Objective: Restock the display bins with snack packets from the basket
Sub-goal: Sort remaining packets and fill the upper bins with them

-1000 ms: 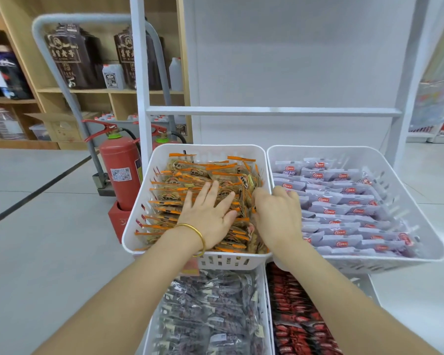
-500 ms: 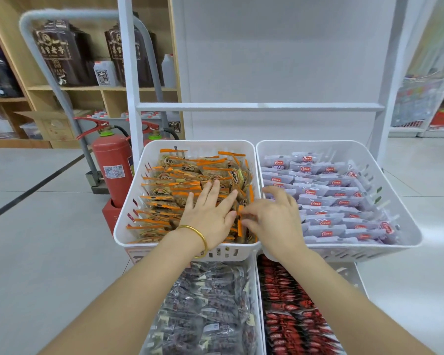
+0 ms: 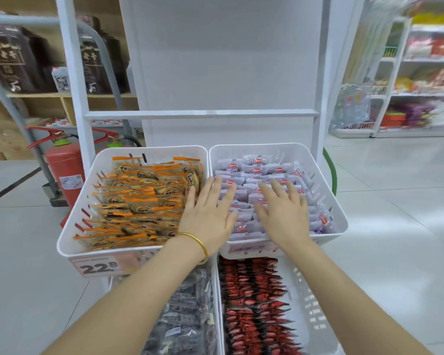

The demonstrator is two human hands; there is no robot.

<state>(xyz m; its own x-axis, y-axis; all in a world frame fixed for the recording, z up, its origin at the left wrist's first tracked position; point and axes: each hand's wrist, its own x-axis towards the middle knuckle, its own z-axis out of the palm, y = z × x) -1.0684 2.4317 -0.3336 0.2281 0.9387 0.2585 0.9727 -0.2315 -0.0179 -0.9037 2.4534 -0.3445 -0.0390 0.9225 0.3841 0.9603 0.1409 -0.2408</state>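
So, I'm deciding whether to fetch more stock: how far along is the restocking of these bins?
Looks done: the orange-packet bin is packed in rows, and the dark-packet bin below looks full. In hand: the left hand and right hand are spread flat over the pale packets, holding nothing. Left, probably: the red-packet bin shows a bare strip along its right side.

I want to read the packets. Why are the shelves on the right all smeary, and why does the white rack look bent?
Head view: the far shelves are blurred; the wide lens bends the rack posts; the floor has soft glare; the price tag is readable.
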